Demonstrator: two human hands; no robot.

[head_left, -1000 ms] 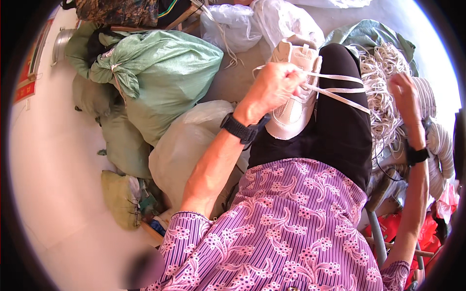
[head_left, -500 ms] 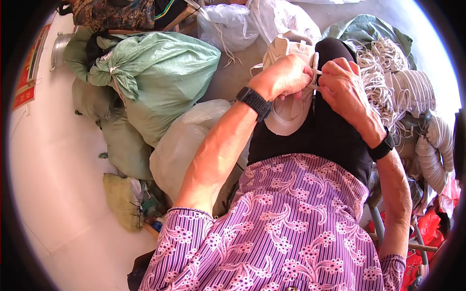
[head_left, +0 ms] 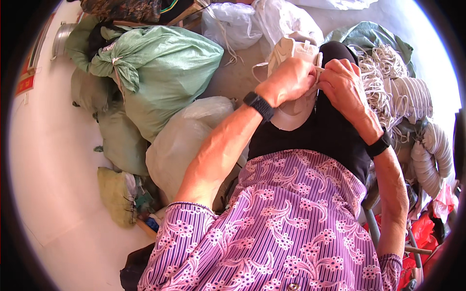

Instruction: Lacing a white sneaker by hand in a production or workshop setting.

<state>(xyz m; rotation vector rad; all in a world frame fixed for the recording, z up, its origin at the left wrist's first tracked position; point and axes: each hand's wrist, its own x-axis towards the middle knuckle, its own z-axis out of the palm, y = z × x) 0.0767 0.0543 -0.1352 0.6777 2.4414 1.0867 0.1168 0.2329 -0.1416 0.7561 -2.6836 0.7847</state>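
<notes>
A pale beige sneaker (head_left: 290, 118) lies on my dark-trousered lap, its toe pointing toward me. Over its lacing area my left hand (head_left: 292, 81) is closed, fingers pinched together at the shoe's right edge. Close beside it, my right hand (head_left: 342, 86) also pinches. Between the fingertips shows a short bit of white shoelace (head_left: 319, 72); the eyelets there are mostly covered. On the shoe's left side a loose lace loop (head_left: 256, 72) sticks out. The heel end and tongue point away from me.
Bundles of white laces (head_left: 383, 85) lie to the right, by stacked pale coils (head_left: 410, 97). On the left stand a tied green sack (head_left: 170, 72) and a whitish sack (head_left: 187, 136). Clear plastic bags (head_left: 230, 26) are at the far side, red bags (head_left: 423, 235) at lower right.
My hands have drawn closer together, and the stretch of lace between them is shorter. The left hand has shifted slightly right. The whole view has tilted a little.
</notes>
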